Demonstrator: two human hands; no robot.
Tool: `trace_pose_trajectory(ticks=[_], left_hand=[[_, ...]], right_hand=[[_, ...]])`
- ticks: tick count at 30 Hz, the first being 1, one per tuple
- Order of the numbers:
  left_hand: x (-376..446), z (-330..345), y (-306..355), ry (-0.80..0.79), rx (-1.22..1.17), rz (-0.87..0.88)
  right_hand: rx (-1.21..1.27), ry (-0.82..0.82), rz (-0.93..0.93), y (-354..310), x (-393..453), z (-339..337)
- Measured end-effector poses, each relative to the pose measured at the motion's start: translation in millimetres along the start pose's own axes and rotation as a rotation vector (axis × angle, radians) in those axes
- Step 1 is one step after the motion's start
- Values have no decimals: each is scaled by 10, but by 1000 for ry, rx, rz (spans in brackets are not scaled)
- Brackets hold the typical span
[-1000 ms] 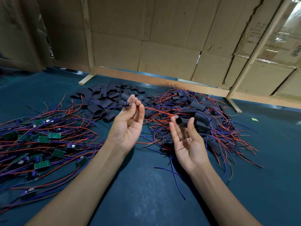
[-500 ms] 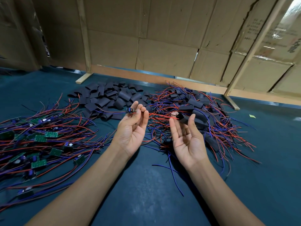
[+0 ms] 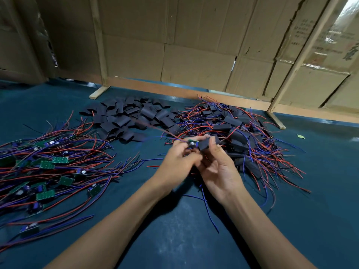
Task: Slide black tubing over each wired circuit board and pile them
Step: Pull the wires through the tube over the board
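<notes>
My left hand (image 3: 177, 162) grips a small green circuit board (image 3: 192, 143) with red and blue wires trailing off to the upper left. My right hand (image 3: 217, 166) pinches a short piece of black tubing (image 3: 206, 144) right beside the board, its open end touching it. Both hands meet above the blue mat, in front of the pile of sleeved boards (image 3: 239, 136). Bare wired boards (image 3: 48, 164) lie spread at the left. Loose black tubing pieces (image 3: 132, 117) are heaped at the back centre.
The work surface is a dark blue mat (image 3: 174, 230). A cardboard wall on a wooden frame (image 3: 194, 92) closes off the back. A wooden foot (image 3: 99, 92) juts out at back left, another (image 3: 276, 120) at back right. A small green scrap (image 3: 300, 136) lies far right.
My two hands were apart with palms up; they have now come together, bringing the board in the left against the tubing in the right. The board's wires swing blurred.
</notes>
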State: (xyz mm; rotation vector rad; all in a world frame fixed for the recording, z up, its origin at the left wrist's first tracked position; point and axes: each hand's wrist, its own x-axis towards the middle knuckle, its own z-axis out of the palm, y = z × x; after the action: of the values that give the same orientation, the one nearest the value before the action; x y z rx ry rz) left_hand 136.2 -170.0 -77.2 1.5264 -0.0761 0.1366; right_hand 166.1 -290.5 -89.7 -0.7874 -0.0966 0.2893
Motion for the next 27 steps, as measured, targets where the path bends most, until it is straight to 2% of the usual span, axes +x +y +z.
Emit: trace_pose_trajectory(ticks=[1,3,4,7,12,17,23,27], left_hand=[[-18,36,17,-10,62,-38],[-55,87,45,5,26,-66],[-64,103,51,17,-19,-45],[-47,123,26,31,40,52],[-18,105,-22,114,-277,44],[-3,81,-40,128,-342,93],[-6,49,-73,164,-298,120],[-7,46,-74,94,-318,79]], right_hand=[[23,15,-1,-3,2,8],[57,54,0,-19,17,0],[68,59,-2,-24,26,-10],[92,60,-6,-9,37,-16],[95,113,15,-58,22,-17],[0,71,-1,-75,4,2],[-101,59,-6,-64,8,9],[-155,79,-63,-102,-19,55]])
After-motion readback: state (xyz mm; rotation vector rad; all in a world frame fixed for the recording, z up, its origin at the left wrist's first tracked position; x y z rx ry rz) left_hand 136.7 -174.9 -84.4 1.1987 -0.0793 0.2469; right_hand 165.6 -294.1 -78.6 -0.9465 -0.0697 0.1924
